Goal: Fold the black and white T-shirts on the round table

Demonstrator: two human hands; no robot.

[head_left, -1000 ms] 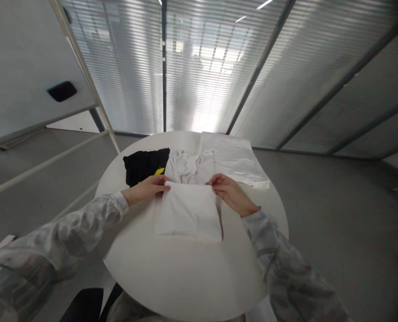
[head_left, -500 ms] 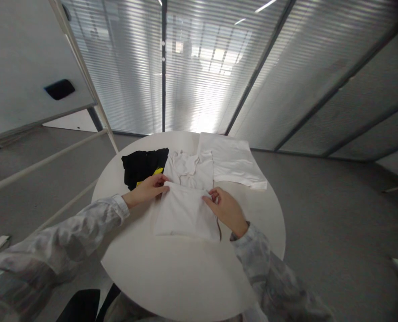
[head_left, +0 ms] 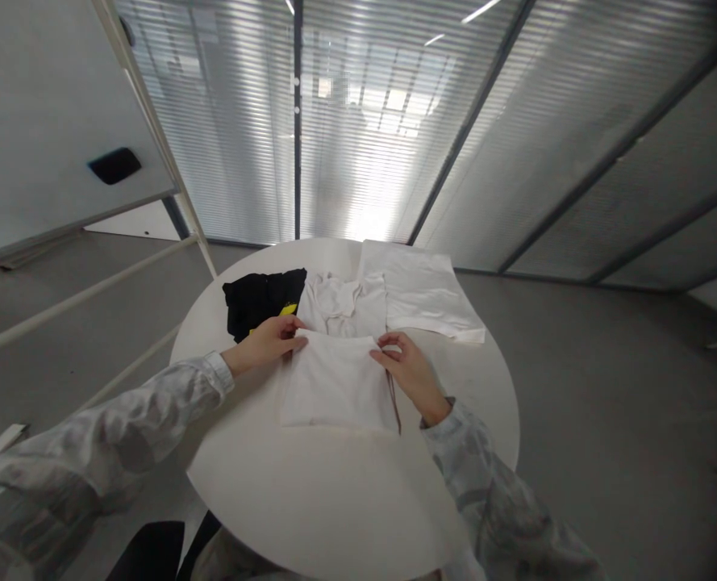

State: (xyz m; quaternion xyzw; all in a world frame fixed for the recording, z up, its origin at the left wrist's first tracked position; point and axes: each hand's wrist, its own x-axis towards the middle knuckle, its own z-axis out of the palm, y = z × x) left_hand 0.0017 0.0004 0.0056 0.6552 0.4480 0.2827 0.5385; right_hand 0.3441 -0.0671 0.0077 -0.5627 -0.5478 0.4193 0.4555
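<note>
A white shirt (head_left: 339, 386) lies partly folded on the round white table (head_left: 334, 500), its near half doubled over into a flat panel. The crumpled far half (head_left: 334, 297) spreads behind the folded edge. My left hand (head_left: 268, 339) pinches the left corner of that edge between thumb and fingers. At the right corner, my right hand (head_left: 411, 367) grips the same edge in the same way. Just beyond my left hand sits a black garment (head_left: 262, 297) with a yellow patch. Another white garment (head_left: 424, 290) lies flat at the back right.
A whiteboard (head_left: 43, 97) on a pale metal frame (head_left: 85, 298) stands at the left, close to the table. Glass panels with blinds (head_left: 358, 145) rise behind. Grey floor (head_left: 612, 387) shows on the right.
The folded edge between my hands is straighter and tauter than before, and my right hand has shifted slightly to the right. The other garments lie as they were.
</note>
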